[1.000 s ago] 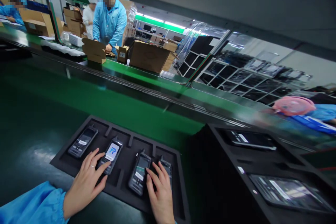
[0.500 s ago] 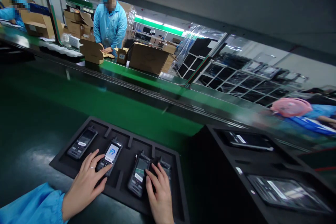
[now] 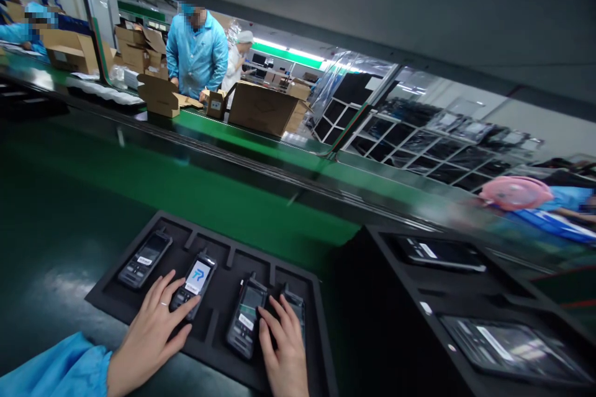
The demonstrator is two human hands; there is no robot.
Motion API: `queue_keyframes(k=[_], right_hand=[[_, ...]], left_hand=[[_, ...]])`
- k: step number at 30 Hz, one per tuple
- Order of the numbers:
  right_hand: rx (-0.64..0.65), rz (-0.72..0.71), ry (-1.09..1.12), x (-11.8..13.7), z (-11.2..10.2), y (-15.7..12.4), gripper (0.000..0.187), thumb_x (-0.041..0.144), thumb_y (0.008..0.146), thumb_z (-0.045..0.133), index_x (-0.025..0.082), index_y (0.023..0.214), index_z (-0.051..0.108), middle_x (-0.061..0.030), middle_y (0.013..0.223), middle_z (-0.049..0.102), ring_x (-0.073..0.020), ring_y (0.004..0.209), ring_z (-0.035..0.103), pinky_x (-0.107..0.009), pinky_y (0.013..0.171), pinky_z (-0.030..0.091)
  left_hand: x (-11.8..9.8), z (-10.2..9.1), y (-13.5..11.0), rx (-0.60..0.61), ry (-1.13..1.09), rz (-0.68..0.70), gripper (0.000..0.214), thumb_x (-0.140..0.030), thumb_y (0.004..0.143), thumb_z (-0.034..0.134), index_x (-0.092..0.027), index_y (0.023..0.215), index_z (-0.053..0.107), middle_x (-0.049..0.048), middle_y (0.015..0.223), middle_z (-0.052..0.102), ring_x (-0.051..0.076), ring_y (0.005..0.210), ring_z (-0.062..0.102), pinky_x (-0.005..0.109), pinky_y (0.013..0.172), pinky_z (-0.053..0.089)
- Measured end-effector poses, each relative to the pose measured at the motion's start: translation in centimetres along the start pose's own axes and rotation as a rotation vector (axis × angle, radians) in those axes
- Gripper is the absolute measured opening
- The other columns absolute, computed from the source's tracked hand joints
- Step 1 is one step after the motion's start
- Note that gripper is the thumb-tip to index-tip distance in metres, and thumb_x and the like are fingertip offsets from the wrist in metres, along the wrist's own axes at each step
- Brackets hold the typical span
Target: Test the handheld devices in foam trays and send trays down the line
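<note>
Head view, looking down at a dark green tabletop [image 3: 56, 242]. A black foam tray [image 3: 105, 296] sits in the lower left of the frame. It holds four handheld radio-style handsets face up, each in its own recess, so they lie apart with their screens showing.

The left hand [image 3: 149, 335], in a blue sleeve, lies flat on the second handset [image 3: 195, 279], whose screen is lit. Its grip is open, with fingers spread over the keypad rather than wrapped round the body. The right hand [image 3: 285, 356], at lower centre, also has an open grip. Its fingertips rest on the fourth handset [image 3: 294, 305], just beside the third handset [image 3: 246, 316]. The first handset [image 3: 144, 258] lies untouched.

A taller black tray stack [image 3: 372, 322] stands to the right. In the upper left, a person in a blue coat [image 3: 198, 53] works at cardboard boxes [image 3: 263, 108] beyond the green conveyor belt [image 3: 209, 189].
</note>
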State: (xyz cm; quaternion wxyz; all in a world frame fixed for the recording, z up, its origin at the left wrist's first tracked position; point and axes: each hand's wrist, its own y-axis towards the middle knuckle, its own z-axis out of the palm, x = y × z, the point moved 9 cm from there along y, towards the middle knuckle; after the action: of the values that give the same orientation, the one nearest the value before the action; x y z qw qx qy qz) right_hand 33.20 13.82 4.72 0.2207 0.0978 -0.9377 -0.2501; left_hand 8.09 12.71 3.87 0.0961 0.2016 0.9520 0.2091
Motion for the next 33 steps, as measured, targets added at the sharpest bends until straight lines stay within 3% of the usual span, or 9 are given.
queue_keyframes(k=[10,21,33], right_hand=[[-0.037,-0.050,-0.020,-0.02,0.05,-0.06,0.028,0.033,0.091,0.048,0.029,0.097,0.074,-0.0064,0.115,0.070,-0.0303,0.117,0.062,-0.050,0.086,0.061],[-0.040,-0.056,-0.028,-0.16,0.21,-0.13,0.028,0.035,0.091,0.048,0.029,0.100,0.074,-0.0064,0.115,0.071,-0.0299,0.116,0.063,-0.049,0.085,0.061],[-0.021,-0.066,-0.046,0.07,0.25,-0.20,0.029,0.033,0.091,0.047,0.025,0.100,0.074,-0.0071,0.111,0.072,-0.0298,0.114,0.064,-0.049,0.085,0.062]], left_hand=[[-0.44,-0.40,0.07,-0.029,0.061,0.046,0.050,-0.031,0.087,0.056,-0.036,0.136,0.050,0.0102,0.148,0.040,0.034,0.139,0.035,0.051,0.100,0.052],[-0.32,-0.30,0.09,-0.029,0.046,0.043,0.051,-0.031,0.086,0.057,-0.037,0.136,0.051,0.0059,0.144,0.048,0.032,0.137,0.040,0.051,0.101,0.051],[-0.10,0.07,-0.09,0.011,0.032,0.028,0.054,-0.031,0.086,0.057,-0.037,0.139,0.047,0.0057,0.146,0.046,0.032,0.139,0.036,0.051,0.104,0.049]])
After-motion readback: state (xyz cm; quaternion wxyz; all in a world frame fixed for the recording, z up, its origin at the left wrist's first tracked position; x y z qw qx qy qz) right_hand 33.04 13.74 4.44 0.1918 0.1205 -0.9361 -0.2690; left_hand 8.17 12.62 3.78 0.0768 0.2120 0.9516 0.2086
